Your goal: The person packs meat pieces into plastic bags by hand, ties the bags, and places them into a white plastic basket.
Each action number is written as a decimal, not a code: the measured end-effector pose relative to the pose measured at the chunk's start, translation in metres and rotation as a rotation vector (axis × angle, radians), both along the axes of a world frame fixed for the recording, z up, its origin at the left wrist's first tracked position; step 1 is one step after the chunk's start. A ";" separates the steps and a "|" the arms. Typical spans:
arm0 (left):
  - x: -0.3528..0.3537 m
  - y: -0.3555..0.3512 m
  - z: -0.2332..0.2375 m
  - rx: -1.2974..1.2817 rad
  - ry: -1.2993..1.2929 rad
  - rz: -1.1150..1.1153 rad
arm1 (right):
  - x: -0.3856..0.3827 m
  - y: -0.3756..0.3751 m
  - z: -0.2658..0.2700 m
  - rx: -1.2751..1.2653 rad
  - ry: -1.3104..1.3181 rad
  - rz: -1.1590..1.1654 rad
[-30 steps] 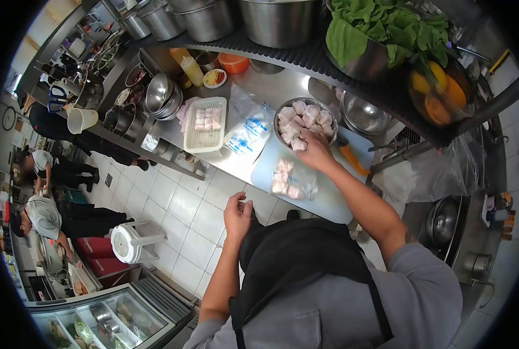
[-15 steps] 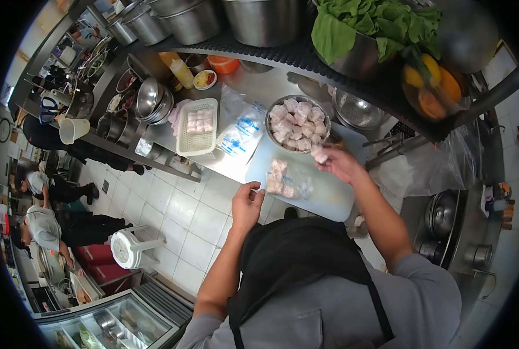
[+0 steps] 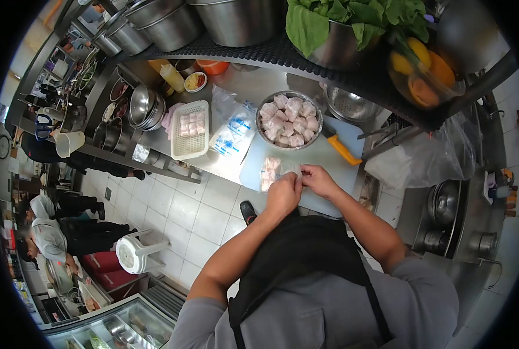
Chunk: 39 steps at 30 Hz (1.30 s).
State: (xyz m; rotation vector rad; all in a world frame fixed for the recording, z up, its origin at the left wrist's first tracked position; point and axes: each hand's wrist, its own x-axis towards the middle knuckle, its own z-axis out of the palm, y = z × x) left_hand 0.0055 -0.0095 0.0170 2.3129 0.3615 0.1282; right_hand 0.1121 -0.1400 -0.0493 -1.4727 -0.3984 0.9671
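Observation:
My left hand (image 3: 284,195) and my right hand (image 3: 319,181) are close together over the near edge of the white cutting board (image 3: 338,174). Both have their fingers pinched on the mouth of a clear plastic bag (image 3: 270,170). Pale raw meat pieces fill the bag, which lies on the board left of my hands. Behind it stands a metal bowl (image 3: 269,139) heaped with raw meat chunks (image 3: 290,119). A knife with a yellow handle (image 3: 342,149) lies right of the bowl, its blade partly hidden.
A white basket (image 3: 182,150) holding packed meat (image 3: 192,124) stands left, beside a pack of plastic bags (image 3: 234,136). A metal colander (image 3: 348,103) is behind the knife. Overhead, a shelf (image 3: 259,61) carries pots and leafy greens (image 3: 352,20). Other people (image 3: 47,238) are far left.
My right hand has come from the bowl, where it held a meat chunk, down to the bag. My left hand has moved right to join it. The knife handle now shows.

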 end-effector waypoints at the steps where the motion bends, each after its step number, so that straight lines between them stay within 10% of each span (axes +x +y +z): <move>1: 0.000 0.001 0.002 -0.015 -0.040 -0.006 | -0.003 0.003 0.002 0.083 0.028 -0.031; 7: 0.000 -0.003 -0.007 0.020 -0.218 -0.147 | -0.006 0.011 -0.011 -0.038 -0.772 0.014; 15: -0.041 0.065 -0.023 -0.088 0.014 0.369 | -0.004 0.018 -0.032 -0.238 -0.542 -0.134; 29: -0.058 0.068 -0.062 -0.121 0.076 0.232 | 0.012 0.015 -0.032 -0.251 -0.549 0.227; 35: -0.073 0.077 -0.066 -0.123 0.000 0.323 | 0.024 -0.010 0.034 -0.427 -0.883 0.520; 39: -0.097 0.090 -0.058 -0.195 0.004 0.475 | 0.041 -0.005 0.091 -0.509 -0.935 0.294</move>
